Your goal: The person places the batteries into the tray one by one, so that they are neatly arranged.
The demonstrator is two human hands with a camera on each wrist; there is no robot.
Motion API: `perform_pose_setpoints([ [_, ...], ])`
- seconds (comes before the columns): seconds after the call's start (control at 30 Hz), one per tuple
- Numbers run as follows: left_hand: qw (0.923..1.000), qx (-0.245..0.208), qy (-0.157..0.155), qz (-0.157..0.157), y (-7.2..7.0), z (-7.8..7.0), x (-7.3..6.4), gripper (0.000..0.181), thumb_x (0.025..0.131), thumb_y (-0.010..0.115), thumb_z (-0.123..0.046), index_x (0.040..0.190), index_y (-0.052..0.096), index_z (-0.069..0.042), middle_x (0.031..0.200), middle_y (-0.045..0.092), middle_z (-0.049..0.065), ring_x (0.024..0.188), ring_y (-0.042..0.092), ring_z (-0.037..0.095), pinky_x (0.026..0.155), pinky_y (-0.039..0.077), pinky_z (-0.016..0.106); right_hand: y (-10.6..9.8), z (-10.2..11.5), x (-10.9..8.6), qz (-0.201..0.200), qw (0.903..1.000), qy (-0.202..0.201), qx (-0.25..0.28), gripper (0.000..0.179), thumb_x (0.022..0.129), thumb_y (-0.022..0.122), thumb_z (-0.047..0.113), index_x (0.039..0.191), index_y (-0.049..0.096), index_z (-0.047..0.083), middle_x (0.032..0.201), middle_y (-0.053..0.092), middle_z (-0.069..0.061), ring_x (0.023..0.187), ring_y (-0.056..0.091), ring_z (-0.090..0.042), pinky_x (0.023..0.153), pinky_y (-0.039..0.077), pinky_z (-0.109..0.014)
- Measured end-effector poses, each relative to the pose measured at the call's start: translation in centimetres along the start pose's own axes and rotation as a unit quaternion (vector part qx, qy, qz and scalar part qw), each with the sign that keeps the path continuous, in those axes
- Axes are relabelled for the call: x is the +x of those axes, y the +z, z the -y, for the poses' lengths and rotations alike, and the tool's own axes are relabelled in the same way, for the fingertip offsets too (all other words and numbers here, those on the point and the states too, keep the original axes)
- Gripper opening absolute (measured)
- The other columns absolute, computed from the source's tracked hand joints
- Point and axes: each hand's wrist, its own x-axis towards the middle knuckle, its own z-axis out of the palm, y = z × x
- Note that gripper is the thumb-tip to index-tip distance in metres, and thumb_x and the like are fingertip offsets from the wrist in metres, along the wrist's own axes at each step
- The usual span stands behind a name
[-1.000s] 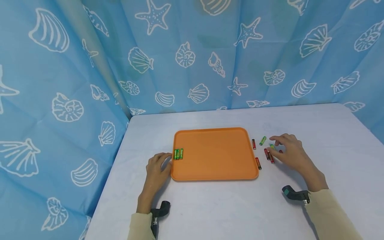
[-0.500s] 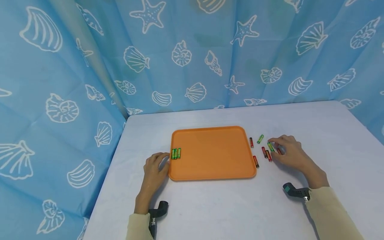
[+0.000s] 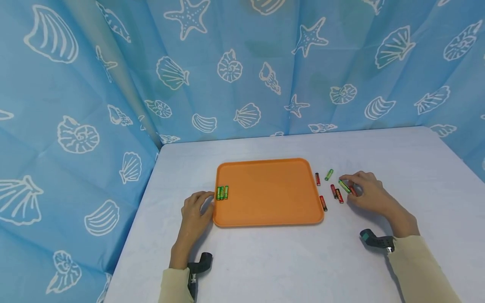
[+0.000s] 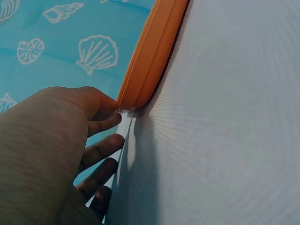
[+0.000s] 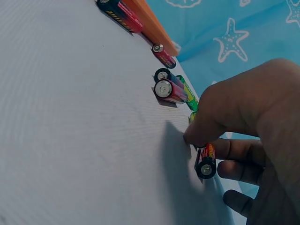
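Note:
In the head view, my left hand [image 3: 195,214] rests at the left side of an orange tray [image 3: 269,193], fingers relaxed. Its thumb touches the tray's outer edge [image 4: 133,91] in the left wrist view. On the tray, several green batteries [image 3: 222,192] stand side by side near that edge. To the right of the tray, my right hand [image 3: 365,191] pinches a green battery [image 3: 344,186] between thumb and index finger. Partly hidden beneath that hand lies a red and black battery [image 5: 206,161]; the other fingers hang loosely behind it.
Close to the tray's right edge lie red and black batteries [image 3: 317,179], one of them lower down [image 3: 323,203]. A pair of red ones [image 3: 339,196] and another green battery [image 3: 329,174] lie left of the right hand. A shell-patterned blue curtain [image 3: 246,75] hangs behind the white table [image 3: 265,261].
My right thumb and index finger have closed on the green battery, which has turned to a more slanted angle. My left hand keeps its place at the tray; the head view has shifted slightly.

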Motion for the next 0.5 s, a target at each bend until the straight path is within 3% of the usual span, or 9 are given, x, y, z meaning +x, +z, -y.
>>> perform_pose_setpoints([
  [0.27, 1.0, -0.001, 0.008, -0.002, 0.13, -0.09, 0.03, 0.033, 0.1, 0.06, -0.023, 0.131, 0.065, -0.016, 0.137, 0.053, 0.009, 0.135, 0.036, 0.034, 0.108, 0.022, 0.057, -0.71, -0.69, 0.27, 0.058, 0.9982, 0.01, 0.006, 0.052, 0.086, 0.068, 0.01, 0.137, 0.057, 0.008, 0.114, 0.054, -0.016, 0.106, 0.044, -0.038, 0.089, 0.043, -0.064],
  [0.5, 0.9999, -0.003, 0.015, -0.004, 0.03, 0.03, -0.04, 0.032, 0.1, 0.061, -0.022, 0.131, 0.065, -0.016, 0.136, 0.053, 0.01, 0.134, 0.036, 0.036, 0.107, 0.022, 0.058, -0.95, -0.93, 0.64, 0.059, 0.998, -0.006, 0.021, 0.046, 0.09, 0.072, 0.014, 0.134, 0.06, 0.008, 0.109, 0.056, -0.012, 0.101, 0.047, -0.032, 0.087, 0.046, -0.056],
])
